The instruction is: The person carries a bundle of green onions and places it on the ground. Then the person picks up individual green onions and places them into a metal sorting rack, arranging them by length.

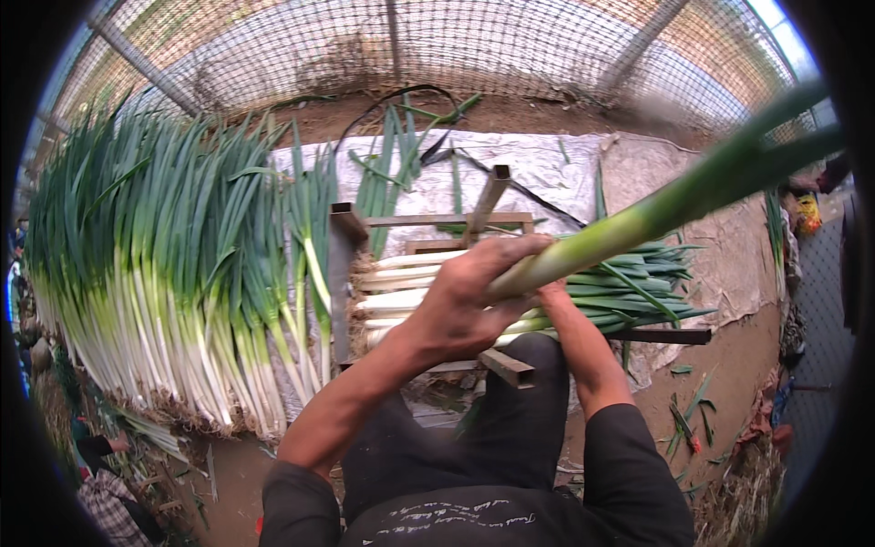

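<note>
My left hand (pixel 459 295) is closed around the pale lower part of a thick green onion stalk (pixel 581 247), whose green leaves rise to the upper right. Below that stalk, several green onions (pixel 400 282) lie sideways in a metal rack (pixel 340 280), white root ends on the left and leaves on the right. My right hand (pixel 554 292) is at the middle of this pile. The held stalk and my left hand hide most of its fingers, so its grip does not show.
A large row of green onions (pixel 171 273) lies at the left, roots towards me. A white woven sheet (pixel 547 161) covers the ground, with a dark strap (pixel 540 198) across it. Wire mesh (pixel 478 48) stands behind. Another person's plaid clothing (pixel 109 506) shows at lower left.
</note>
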Available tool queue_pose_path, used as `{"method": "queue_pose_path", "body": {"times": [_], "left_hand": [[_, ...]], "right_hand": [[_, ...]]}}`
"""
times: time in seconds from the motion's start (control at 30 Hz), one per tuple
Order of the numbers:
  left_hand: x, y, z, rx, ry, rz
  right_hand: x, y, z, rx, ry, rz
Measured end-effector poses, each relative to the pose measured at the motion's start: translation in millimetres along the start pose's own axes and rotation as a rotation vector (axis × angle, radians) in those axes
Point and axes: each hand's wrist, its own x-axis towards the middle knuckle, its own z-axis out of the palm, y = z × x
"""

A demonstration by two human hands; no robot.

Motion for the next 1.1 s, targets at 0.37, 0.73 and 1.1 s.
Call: {"method": "queue_pose_path", "body": {"times": [0.37, 0.73, 1.1], "left_hand": [[27, -205, 119, 0.954, -0.214, 0.142], [-17, -268, 73, 0.884, -0.054, 0.001], [-40, -272, 59, 0.833, 0.096, -0.156]], "right_hand": [[-10, 1, -2, -0.015, 0.183, -0.002], [-11, 0, -9, 0.055, 0.175, 0.023], [-16, 9, 5, 0.151, 0.201, -0.056]]}}
